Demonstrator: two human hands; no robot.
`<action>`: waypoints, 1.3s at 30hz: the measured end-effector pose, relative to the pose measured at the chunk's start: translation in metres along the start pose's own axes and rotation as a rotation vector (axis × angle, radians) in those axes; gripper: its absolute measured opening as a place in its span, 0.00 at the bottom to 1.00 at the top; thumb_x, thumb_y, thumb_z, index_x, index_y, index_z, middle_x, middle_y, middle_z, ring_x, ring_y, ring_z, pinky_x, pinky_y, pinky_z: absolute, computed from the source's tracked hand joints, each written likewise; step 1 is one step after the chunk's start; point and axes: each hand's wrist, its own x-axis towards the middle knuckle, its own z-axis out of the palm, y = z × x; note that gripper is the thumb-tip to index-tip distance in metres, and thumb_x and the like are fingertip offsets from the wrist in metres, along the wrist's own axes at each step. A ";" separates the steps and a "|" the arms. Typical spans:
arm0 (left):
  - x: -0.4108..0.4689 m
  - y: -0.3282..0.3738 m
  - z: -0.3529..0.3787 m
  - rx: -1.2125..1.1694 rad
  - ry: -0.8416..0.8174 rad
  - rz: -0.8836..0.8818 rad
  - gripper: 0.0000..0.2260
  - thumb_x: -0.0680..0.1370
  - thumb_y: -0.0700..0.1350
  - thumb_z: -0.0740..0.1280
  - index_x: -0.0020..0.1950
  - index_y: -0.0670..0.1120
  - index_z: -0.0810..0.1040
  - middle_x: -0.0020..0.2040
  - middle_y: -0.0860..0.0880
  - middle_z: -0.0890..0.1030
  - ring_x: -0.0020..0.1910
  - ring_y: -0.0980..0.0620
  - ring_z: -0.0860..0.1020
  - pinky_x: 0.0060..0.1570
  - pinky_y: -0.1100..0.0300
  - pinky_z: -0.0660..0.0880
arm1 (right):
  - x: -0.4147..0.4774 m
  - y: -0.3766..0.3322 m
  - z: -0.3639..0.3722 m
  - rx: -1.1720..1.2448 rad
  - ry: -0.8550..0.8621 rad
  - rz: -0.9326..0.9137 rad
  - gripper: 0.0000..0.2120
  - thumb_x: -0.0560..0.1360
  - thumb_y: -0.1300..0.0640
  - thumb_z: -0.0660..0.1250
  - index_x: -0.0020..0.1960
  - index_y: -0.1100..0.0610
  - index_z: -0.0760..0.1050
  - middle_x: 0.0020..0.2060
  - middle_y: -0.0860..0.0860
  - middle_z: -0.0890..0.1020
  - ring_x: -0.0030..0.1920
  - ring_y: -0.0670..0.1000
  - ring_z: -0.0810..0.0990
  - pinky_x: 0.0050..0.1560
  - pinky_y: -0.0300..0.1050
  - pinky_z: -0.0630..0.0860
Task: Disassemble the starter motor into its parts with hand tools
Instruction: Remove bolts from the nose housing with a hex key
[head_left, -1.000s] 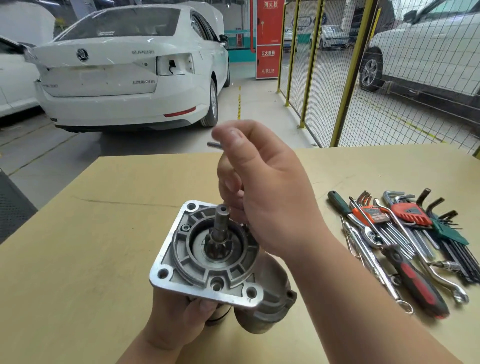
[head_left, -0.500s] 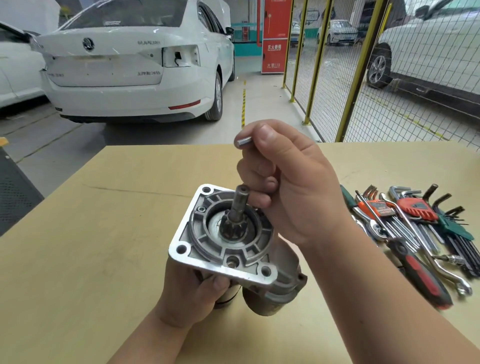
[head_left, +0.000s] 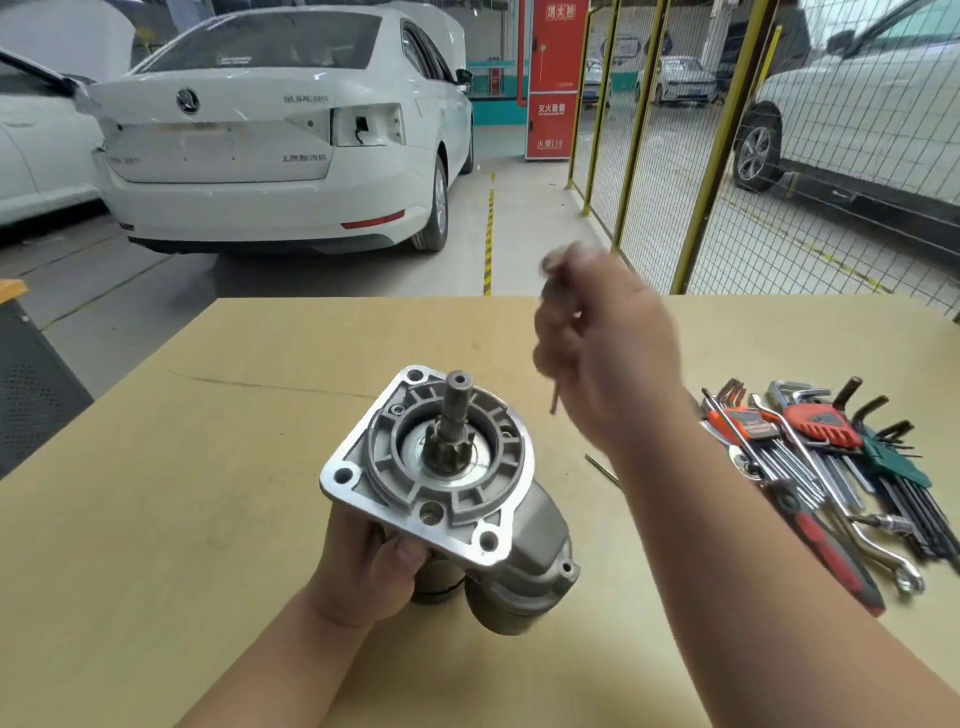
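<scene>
The starter motor (head_left: 441, 483) stands upright on the table, flange face up, with its pinion shaft (head_left: 453, 415) sticking out of the middle. My left hand (head_left: 371, 566) grips the motor body from below the flange's near-left corner. My right hand (head_left: 602, 353) is raised above and to the right of the motor, blurred, closed on a thin hex key (head_left: 554, 400) whose long leg hangs down from the fist. The key's tip is clear of the flange.
Hex key sets, wrenches and a red-handled screwdriver (head_left: 831, 551) lie in a pile (head_left: 810, 457) on the table's right side. A thin loose rod (head_left: 602, 470) lies between motor and tools. Beyond the table's far edge (head_left: 363, 299) are a white car and a yellow mesh fence.
My right hand lifted the hex key off the motor's flange and swung up and to the right. The motor stays held upright in my left hand.
</scene>
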 end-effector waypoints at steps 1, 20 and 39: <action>-0.004 0.001 -0.002 -0.007 0.005 -0.045 0.17 0.80 0.54 0.62 0.69 0.55 0.71 0.62 0.59 0.77 0.59 0.59 0.76 0.58 0.62 0.73 | -0.004 0.011 0.000 -0.350 0.104 -0.054 0.10 0.77 0.53 0.60 0.41 0.52 0.78 0.29 0.44 0.72 0.26 0.43 0.67 0.26 0.39 0.65; 0.008 0.061 -0.017 0.717 0.248 -0.479 0.35 0.59 0.55 0.78 0.63 0.67 0.69 0.56 0.67 0.73 0.54 0.69 0.73 0.49 0.72 0.70 | -0.025 0.037 0.035 -1.015 0.096 -0.186 0.10 0.74 0.43 0.61 0.42 0.47 0.74 0.38 0.43 0.78 0.41 0.44 0.76 0.40 0.45 0.74; 0.055 0.022 0.010 0.792 0.020 -0.350 0.35 0.62 0.56 0.78 0.67 0.64 0.70 0.53 0.64 0.72 0.52 0.67 0.73 0.52 0.73 0.67 | -0.027 0.029 -0.033 -0.864 0.059 -0.275 0.08 0.80 0.51 0.57 0.53 0.46 0.74 0.44 0.40 0.80 0.46 0.37 0.76 0.44 0.28 0.70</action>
